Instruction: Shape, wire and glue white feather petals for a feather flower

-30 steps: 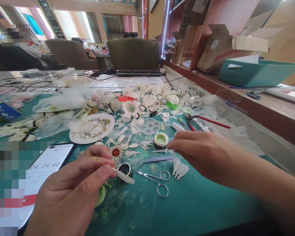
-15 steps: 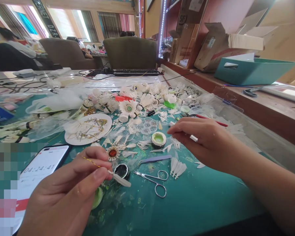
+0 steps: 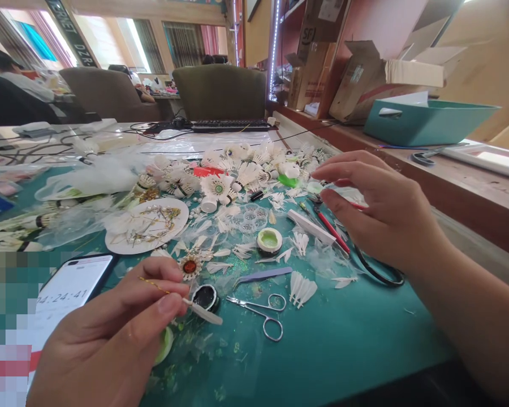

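Observation:
Between thumb and fingers, my left hand (image 3: 110, 328) pinches a white feather (image 3: 204, 312) with a yellow wire (image 3: 152, 284) running back from its quill. My right hand (image 3: 375, 209) hovers over the red-handled pliers (image 3: 333, 229), fingers apart, with nothing visible in it. Beside the pliers lies a white stick (image 3: 311, 227). Small scissors (image 3: 258, 311) and lilac tweezers (image 3: 263, 275) rest on the green mat between my hands. Close to my left fingertips are a small dark pot (image 3: 206, 298) and an ornament with an orange-red stone (image 3: 190, 267).
Shuttlecocks (image 3: 219, 188) and loose feathers heap across the back. A white disc (image 3: 114, 240) bears wired beads. A pot with green contents (image 3: 269, 242) stands mid-mat. A phone (image 3: 68, 299) lies at left, a teal bin (image 3: 432, 121) on the right ledge. A person (image 3: 12, 76) sits in the background.
My right hand has lifted and moved right and away from me, uncovering the white stick and the pliers. My left hand still holds the feather. The view has shifted slightly.

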Action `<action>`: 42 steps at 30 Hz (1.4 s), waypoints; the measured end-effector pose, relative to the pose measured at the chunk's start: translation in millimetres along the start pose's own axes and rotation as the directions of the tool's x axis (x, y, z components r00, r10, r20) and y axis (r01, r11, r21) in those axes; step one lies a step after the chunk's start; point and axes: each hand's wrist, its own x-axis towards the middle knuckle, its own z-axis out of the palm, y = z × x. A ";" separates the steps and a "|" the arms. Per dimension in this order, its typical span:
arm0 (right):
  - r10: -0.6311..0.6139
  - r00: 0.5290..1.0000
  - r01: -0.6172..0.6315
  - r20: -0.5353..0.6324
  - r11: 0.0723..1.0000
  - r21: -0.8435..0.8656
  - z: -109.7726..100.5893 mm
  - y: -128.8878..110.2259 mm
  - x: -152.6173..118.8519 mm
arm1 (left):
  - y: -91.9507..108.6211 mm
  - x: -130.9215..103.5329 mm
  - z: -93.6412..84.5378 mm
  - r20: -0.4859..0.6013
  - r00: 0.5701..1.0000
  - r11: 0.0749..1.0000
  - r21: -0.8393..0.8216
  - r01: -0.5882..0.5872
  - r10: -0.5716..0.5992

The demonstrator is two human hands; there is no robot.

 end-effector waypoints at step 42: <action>-0.336 0.873 0.386 0.353 0.919 -0.082 23.5 36.5 -6.0 | 50.0 -64.4 53.7 0.247 0.968 0.987 0.159 -0.007 -0.033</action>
